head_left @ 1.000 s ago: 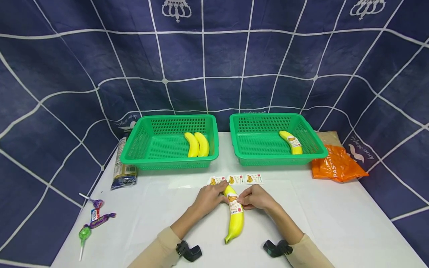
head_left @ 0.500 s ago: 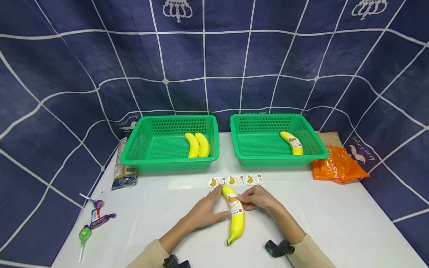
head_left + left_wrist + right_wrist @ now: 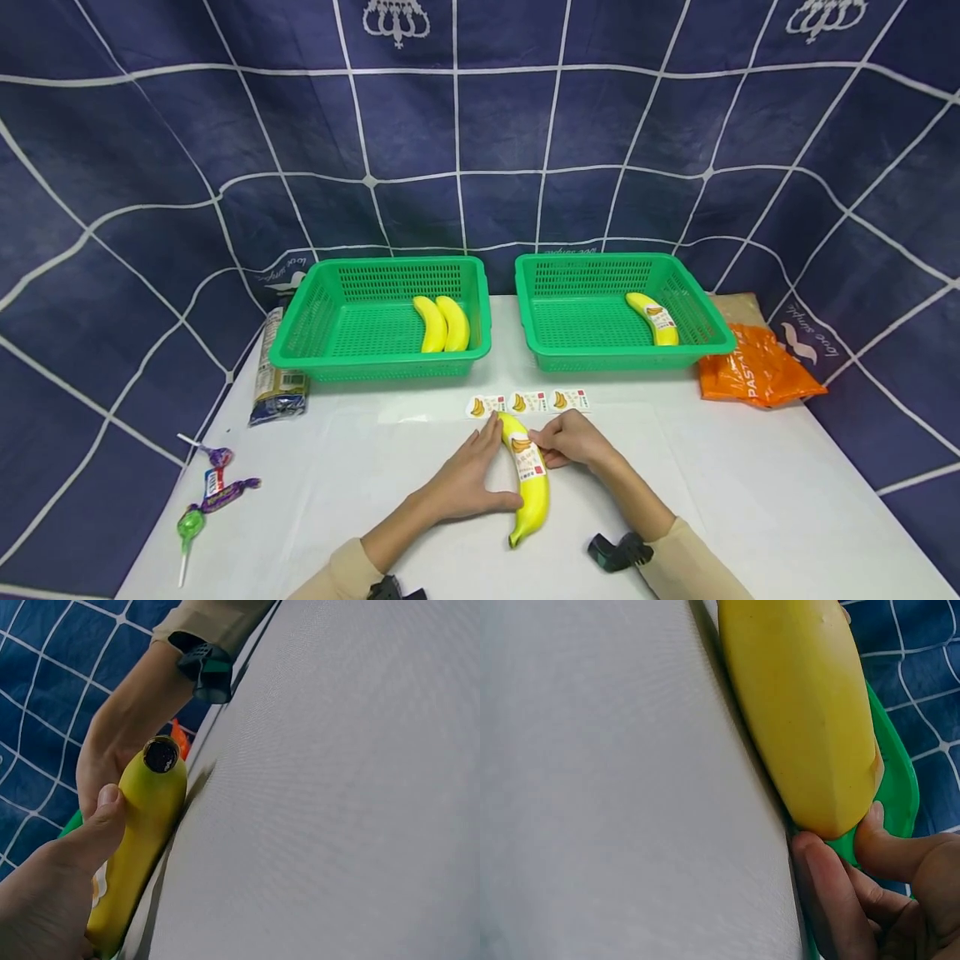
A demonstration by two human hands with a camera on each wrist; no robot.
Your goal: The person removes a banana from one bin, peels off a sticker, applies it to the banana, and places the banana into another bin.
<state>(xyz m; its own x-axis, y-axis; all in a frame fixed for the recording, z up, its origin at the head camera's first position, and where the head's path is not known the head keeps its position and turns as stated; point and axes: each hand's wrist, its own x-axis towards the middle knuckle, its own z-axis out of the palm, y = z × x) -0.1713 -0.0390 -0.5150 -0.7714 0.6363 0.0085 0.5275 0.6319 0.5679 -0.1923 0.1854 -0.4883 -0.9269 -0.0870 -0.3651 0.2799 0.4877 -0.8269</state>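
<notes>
Looking down from the head view, I see my left hand point(image 3: 467, 482) lying on the tabletop point(image 3: 750, 500) near the middle of its front half, fingers stretched along the left side of a banana point(image 3: 529, 492) and the thumb pressed against its lower part; the left wrist view shows that thumb point(image 3: 97, 825) laid flat on the yellow skin, so this hand cradles the fruit between thumb and fingers rather than clenching it. My right hand point(image 3: 572, 437) sits just beside the banana on its right, fingers curled in with the tips touching the white label point(image 3: 531, 462) wrapped round the fruit; in the right wrist view the fingertips point(image 3: 870, 825) rest against the banana's end, pinching at it. The banana lies flat on the tabletop, its stem end toward the front edge and its other end pointing away from me. Just beyond it, a strip of three banana stickers point(image 3: 527, 402) lies on the tabletop. Toward the front left corner lie a few wrapped lollipops point(image 3: 206, 492). Farther back, a dark packet point(image 3: 276, 379) lies along the left edge and an orange bag point(image 3: 753, 371) near the right edge. At the back stand two green baskets: the left basket point(image 3: 315, 333) holds two bare bananas point(image 3: 441, 323) side by side, the right basket point(image 3: 577, 333) one labelled banana point(image 3: 654, 318).
</notes>
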